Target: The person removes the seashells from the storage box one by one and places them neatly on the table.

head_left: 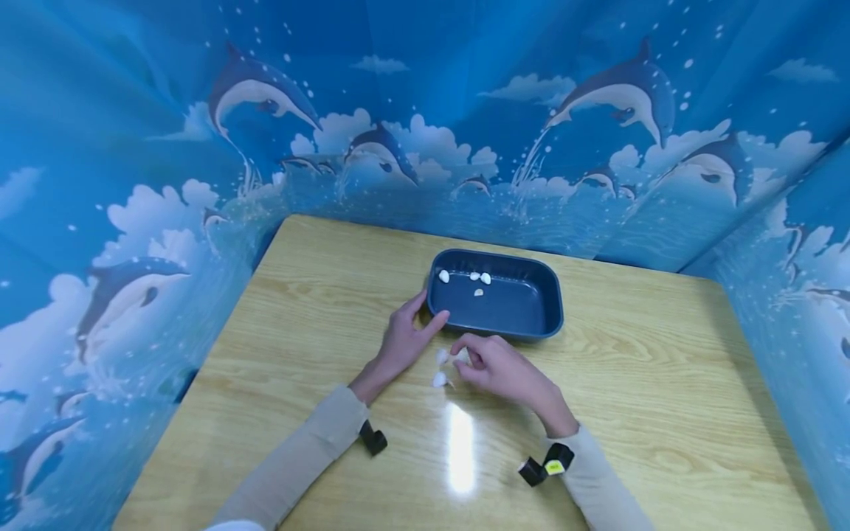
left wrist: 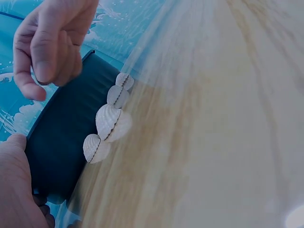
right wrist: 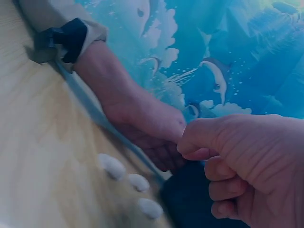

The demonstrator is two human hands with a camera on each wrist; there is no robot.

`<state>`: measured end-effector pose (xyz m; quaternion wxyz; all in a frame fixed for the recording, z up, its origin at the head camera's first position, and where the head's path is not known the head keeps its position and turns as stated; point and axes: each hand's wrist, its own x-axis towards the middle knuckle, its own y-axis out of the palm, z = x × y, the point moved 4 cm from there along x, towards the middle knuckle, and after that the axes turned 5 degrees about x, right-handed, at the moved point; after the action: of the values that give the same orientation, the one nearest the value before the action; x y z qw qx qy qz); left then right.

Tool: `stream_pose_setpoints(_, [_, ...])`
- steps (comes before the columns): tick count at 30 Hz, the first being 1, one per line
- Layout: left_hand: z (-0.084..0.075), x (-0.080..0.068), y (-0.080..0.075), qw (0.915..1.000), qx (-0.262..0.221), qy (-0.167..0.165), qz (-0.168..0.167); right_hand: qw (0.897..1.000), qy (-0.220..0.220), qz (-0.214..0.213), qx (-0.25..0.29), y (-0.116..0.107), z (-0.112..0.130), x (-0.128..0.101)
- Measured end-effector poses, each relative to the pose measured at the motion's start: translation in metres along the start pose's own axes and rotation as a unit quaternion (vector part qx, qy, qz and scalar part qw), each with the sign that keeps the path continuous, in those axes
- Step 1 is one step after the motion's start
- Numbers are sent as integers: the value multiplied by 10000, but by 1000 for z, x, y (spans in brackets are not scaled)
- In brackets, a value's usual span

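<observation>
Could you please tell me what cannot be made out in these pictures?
Right hand: in the right wrist view, its curled fingers hide whether it holds anything.
Tray: its outer wall hides the inside in the left wrist view; the picture's bottom edge cuts it off in the right wrist view.
Shells inside: too small for ridges in the head view.
Shells outside: blurred in the right wrist view.

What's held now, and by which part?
Left hand grips the dark blue rectangular tray by its near left corner; whether the right hand holds anything is unclear.
</observation>
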<state>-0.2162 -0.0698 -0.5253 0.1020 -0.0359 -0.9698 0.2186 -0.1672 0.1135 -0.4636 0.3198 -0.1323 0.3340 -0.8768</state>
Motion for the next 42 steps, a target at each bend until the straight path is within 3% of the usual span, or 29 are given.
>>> stream_pose_setpoints(12, [-2,0,-1,10000,-78,48,35,9979,-418,-500,-17,-37,1,10])
stream_pose_setpoints(21, [-1,-1,-1,9999,-59,73,63,9984,-38,-540,-181,-57,-14,31])
stream_pose_setpoints(42, [-1,-1,0,9999,-53,75,98,9956,555,-58,-756,-63,-44,86])
